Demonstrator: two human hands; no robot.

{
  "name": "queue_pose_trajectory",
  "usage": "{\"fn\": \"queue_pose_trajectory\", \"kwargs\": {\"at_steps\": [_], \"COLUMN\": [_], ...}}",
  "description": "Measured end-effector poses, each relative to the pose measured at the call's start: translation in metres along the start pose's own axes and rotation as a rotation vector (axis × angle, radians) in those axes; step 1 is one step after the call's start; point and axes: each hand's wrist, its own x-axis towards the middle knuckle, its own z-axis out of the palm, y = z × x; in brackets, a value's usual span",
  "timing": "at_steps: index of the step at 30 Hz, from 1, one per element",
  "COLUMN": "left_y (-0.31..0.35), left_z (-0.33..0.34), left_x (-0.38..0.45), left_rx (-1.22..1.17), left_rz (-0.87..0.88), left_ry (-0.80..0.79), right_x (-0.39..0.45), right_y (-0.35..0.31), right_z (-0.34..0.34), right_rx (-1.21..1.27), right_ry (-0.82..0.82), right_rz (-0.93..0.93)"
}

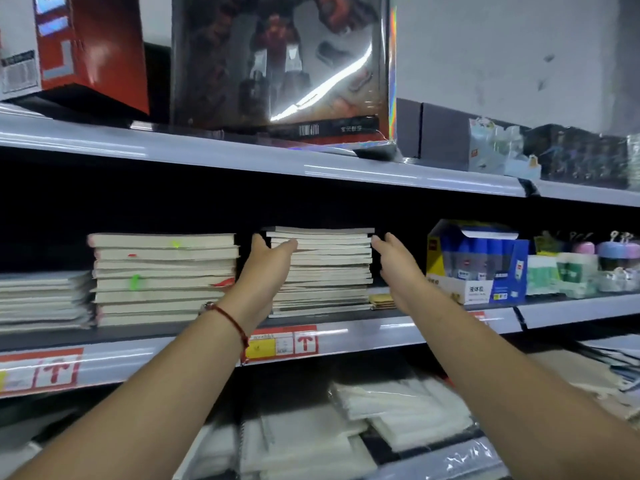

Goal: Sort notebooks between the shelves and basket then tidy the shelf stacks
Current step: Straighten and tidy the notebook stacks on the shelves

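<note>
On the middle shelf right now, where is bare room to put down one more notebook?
Little is free. A bare strip lies right of the middle stack, where only a small yellow packet lies low, before the blue-yellow box. The right hand fills it now. Between the middle stack and the left stack the gap is narrow and holds the left hand. Further right is crowded.

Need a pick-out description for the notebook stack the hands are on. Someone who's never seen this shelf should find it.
Go to the middle shelf, the one with red arrow price tags on its front edge. Three stacks of notebooks lie on it; take the rightmost stack, just left of the blue and yellow carton. It is the one framed by the left hand and right hand, with thinner notebooks than the stack with green marks.
</note>
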Motion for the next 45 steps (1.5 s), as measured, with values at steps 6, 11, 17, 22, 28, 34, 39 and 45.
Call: {"fn": "queue_pose_trajectory", "kwargs": {"at_steps": [6,11,17,22,28,34,39,45], "left_y": [-0.010,-0.022,-0.032,-0.037,-0.030,-0.045,-0.062,-0.104], "left_z": [0.027,0.038,0.048,0.046,0.023,-0.001,-0.001,-0.001], "left_x": [0.006,0.013,0.023,0.025,0.002,-0.034,-0.052,-0.058], "left_rx": [-0.060,-0.101,0.042,0.163,0.441,1.192,1.191,1.410], "left_rz": [0.060,0.114,0.156,0.185,0.204,0.628,0.766,0.832], "left_ry": [0.121,0.217,0.271,0.295,0.168,0.187,-0.080,-0.121], "right_x": [0.017,0.025,0.040,0.029,0.017,0.000,-0.034,-0.073], "right_y": [0.012,0.024,0.039,0.030,0.014,0.019,0.033,0.068], "right_z": [0.004,-0.003,0.002,-0.005,-0.031,-0.073,-0.109,-0.138], "right_rx": [0.061,0.059,0.069,-0.012,-0.485,-1.209,-1.272,-1.316], "right_ry": [-0.165,-0.247,-0.330,-0.331,-0.366,-0.274,-0.213,-0.307], "right_rz": [-0.041,-0.135,-0.169,-0.141,-0.239,-0.379,-0.382,-0.324]}}
